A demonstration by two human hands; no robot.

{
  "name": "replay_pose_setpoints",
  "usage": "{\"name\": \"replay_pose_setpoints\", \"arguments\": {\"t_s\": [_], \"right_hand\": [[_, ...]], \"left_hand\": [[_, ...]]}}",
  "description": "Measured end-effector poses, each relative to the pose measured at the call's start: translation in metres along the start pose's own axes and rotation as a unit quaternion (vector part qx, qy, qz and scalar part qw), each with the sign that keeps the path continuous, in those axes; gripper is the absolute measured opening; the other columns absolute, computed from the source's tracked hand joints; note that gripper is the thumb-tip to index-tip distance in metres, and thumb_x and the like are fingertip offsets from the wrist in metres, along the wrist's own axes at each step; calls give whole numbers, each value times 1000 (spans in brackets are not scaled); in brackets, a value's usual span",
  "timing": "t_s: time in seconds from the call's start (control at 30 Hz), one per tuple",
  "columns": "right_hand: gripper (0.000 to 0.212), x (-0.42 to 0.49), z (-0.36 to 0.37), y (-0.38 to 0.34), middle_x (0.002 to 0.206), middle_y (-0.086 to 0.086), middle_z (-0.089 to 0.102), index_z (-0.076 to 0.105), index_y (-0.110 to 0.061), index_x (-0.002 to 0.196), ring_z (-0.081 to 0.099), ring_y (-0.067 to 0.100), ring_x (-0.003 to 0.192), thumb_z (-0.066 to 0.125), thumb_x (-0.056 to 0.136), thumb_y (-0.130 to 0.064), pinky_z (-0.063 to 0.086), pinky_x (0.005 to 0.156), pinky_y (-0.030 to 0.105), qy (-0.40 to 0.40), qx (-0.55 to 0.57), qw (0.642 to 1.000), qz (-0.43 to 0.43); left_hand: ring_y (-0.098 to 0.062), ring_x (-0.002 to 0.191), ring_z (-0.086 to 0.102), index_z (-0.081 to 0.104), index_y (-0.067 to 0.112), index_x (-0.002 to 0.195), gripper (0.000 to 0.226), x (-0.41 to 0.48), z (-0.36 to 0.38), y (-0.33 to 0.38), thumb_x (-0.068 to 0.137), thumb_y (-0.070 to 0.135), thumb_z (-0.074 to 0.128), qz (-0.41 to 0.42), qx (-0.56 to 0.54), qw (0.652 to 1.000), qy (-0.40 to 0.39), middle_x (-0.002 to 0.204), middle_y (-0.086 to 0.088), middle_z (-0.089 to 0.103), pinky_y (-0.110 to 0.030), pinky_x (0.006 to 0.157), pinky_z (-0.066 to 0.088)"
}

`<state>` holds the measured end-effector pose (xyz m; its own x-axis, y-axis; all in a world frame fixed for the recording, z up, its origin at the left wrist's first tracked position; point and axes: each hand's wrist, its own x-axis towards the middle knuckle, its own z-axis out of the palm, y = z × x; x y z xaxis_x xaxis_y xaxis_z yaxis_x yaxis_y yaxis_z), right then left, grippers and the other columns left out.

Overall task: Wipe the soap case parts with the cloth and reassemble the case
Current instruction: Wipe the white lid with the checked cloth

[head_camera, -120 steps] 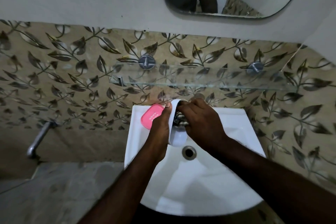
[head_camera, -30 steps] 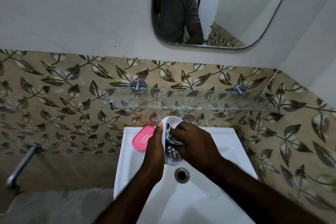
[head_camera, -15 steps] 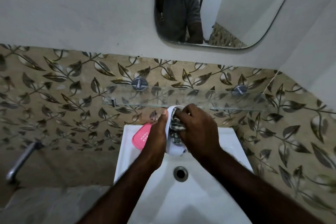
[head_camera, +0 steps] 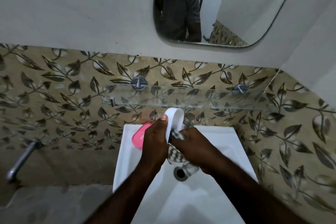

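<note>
Centrally, the smooth white oval case shell (head_camera: 175, 116) stands on edge above the glossy white sink (head_camera: 227, 143), gripped by the left hand (head_camera: 154, 143). The right hand (head_camera: 194, 143) fingers clench a checked woven cloth (head_camera: 174, 154) against its hollow. Just left, the pink rounded lid (head_camera: 139, 137) lies on the sink rim under a glass shelf (head_camera: 181, 100).

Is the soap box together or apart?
Apart: the left hand holds the white part while the pink part lies on the sink rim.

Glossy white ceramic sink (head_camera: 223, 138), checked woven cloth (head_camera: 175, 153), smooth pink plastic lid (head_camera: 138, 137), clear glass shelf (head_camera: 200, 99)
</note>
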<state>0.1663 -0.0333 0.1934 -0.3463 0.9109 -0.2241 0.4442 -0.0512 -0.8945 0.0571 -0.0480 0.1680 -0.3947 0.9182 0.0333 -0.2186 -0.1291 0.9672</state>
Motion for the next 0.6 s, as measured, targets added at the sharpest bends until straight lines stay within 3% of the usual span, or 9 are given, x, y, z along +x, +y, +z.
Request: {"name": "replay_pose_setpoints", "arguments": {"t_s": [0.07,0.1,0.2,0.27,0.37,0.43,0.5,0.6], "right_hand": [[27,-1,-5,-7,87,26,71,66,11,92,70,27,75,60,93,-15,54,69,35,-38,186,982,15],[25,0,-8,-9,92,27,71,66,12,98,70,30,80,59,93,-11,56,74,36,-50,262,963,18],[43,7,-21,-14,110,28,66,64,10,108,63,39,102,73,77,-18,46,99,45,-75,448,890,34],[63,11,-27,-13,103,24,56,59,5,105,56,36,92,84,52,-19,41,89,42,-83,511,854,47],[65,9,-30,-2,95,22,54,57,1,105,55,34,81,80,48,-21,45,74,39,-81,532,842,41],[53,4,-28,7,107,27,64,63,5,113,62,38,95,71,69,-23,48,89,45,-80,532,843,15],[40,-1,-28,16,114,25,66,65,1,117,64,37,103,65,85,-22,47,95,48,-41,488,872,-8],[36,0,-33,23,93,24,71,66,6,104,68,34,77,72,78,-19,56,66,37,111,374,920,-35]], "left_hand": [[8,75,66,66,27,85,29,-1,1,9,101,21,42,57,9,998,-24,72,21,73,-9,69,49],[5,78,68,68,22,90,28,-1,1,11,102,25,43,92,13,995,-37,77,17,75,-14,72,51],[-19,115,63,60,9,126,58,-1,-2,3,94,55,44,176,48,979,-91,118,-1,70,-34,96,50],[-12,127,54,50,25,136,63,-2,-6,-4,88,66,45,180,64,975,-117,136,10,59,-25,103,43],[3,124,51,45,52,130,56,4,-10,-8,79,73,51,167,116,971,-127,133,30,54,-12,96,41],[4,123,51,40,60,129,65,7,-16,-14,70,71,64,136,136,974,-119,133,24,56,-12,95,42],[7,125,47,32,58,132,83,8,-24,-19,61,65,73,108,153,975,-119,137,23,50,-9,94,41],[-4,138,36,20,66,132,95,13,-30,-33,55,69,76,106,242,959,-104,149,14,37,-33,109,39]]}}
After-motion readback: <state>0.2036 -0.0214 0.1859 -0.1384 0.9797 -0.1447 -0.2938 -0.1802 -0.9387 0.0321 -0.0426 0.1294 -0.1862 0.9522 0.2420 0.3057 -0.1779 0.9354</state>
